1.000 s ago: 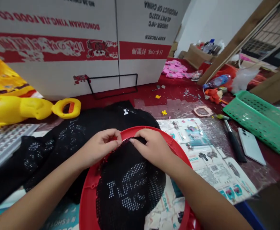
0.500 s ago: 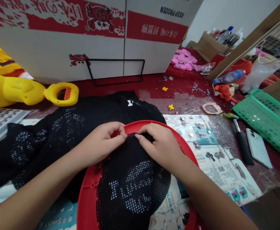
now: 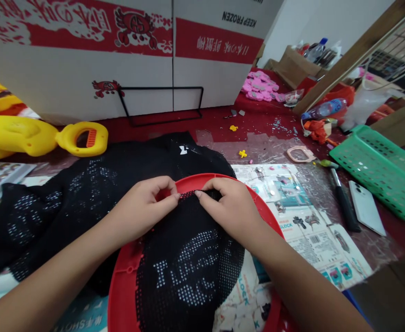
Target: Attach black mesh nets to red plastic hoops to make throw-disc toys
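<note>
Black mesh panel [image 3: 175, 304] is spread over the red ring [image 3: 119, 286], its far edge gathered near the ring's twelve o'clock. That edge is pinched between thumb and fingers by the left hand [image 3: 156, 200] at eleven o'clock and by the right hand [image 3: 228, 203] at one o'clock; both grips are narrow, and the thumb tips are held near each other. Pale, dotted patterning is shown on the panel. Bundled black cloth [image 3: 143, 161] is laid from nine to twelve o'clock; whether it is joined to the panel cannot be told. Printed sheets [image 3: 313, 240] are partly covered by the ring. Farther out, a yellow toy [image 3: 26, 133] is seen at ten o'clock, a white carton [image 3: 143, 69] at twelve, and a black-handled tool [image 3: 345, 205], a white phone [image 3: 366, 207] and a green basket [image 3: 382, 170] toward two.
</note>
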Demonstrator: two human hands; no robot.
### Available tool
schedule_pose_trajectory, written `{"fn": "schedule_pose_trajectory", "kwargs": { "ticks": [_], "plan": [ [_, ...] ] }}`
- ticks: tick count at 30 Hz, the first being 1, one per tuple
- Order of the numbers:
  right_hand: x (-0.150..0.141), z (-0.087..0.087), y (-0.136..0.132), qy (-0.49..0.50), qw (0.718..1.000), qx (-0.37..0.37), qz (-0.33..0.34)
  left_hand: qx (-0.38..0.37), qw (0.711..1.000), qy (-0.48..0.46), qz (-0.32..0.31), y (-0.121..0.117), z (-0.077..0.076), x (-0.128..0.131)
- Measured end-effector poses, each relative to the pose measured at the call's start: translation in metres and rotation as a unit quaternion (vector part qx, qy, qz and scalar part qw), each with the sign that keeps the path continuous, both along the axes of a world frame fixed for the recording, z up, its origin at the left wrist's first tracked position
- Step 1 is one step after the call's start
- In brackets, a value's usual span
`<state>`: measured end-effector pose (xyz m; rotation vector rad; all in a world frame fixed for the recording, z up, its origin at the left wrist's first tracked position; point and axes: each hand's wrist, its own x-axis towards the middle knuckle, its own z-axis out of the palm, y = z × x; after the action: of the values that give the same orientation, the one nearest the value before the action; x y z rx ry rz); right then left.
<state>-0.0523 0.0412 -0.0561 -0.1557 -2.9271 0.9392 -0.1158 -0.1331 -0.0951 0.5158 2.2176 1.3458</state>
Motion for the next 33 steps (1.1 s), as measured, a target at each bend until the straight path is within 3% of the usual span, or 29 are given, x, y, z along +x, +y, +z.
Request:
{"fn": "schedule_pose_trajectory", "kwargs": {
  "ticks": [5, 17, 33],
  "plan": [
    [0.0, 0.002, 0.004, -0.006, 1.0, -0.019, -0.002, 0.01, 1.0, -0.003, -0.022, -0.002, -0.003, -0.001],
    [-0.005, -0.002, 0.001, 0.014, 0.998, 0.052, -0.013, 0.01, 0.999, 0.021, -0.035, -0.002, -0.004, -0.002],
    [-0.01, -0.004, -0.002, -0.004, 0.996, 0.091, -0.018, -0.013, 0.994, 0.096, -0.052, 0.0, 0.002, 0.0]
  ]
}}
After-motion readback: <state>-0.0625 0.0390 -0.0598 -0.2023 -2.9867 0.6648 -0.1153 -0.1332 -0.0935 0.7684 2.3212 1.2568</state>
